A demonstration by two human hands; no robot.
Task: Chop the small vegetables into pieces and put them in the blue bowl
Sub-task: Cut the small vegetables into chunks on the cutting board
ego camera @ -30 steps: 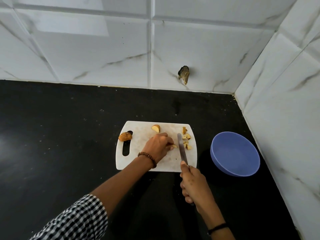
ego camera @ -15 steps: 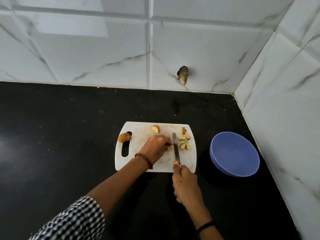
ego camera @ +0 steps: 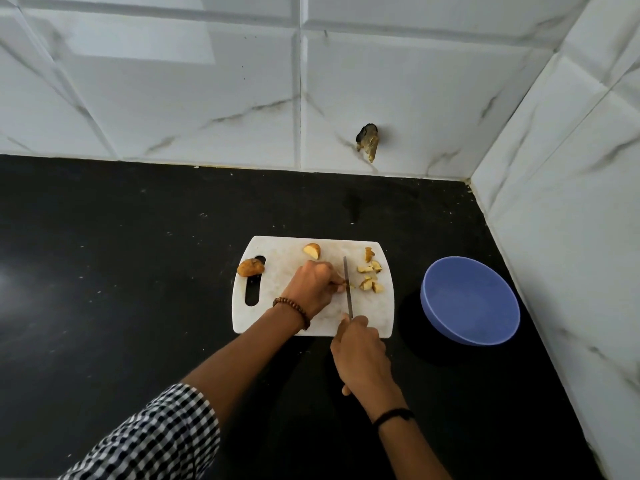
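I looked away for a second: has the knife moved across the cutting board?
Yes. The knife has shifted left, away from the cut pieces on the cutting board, and its blade now sits against the left hand.

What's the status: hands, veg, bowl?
Left hand pinning a piece; right hand on knife, mid-cut. Cut pieces on board. Blue bowl empty, path clear.

Soft, even daylight fills my view. A pale window reflection glares on the wall tiles (ego camera: 138, 46), the bowl (ego camera: 470, 300) casts a leftward shadow, and wide-angle distortion bends the edges.
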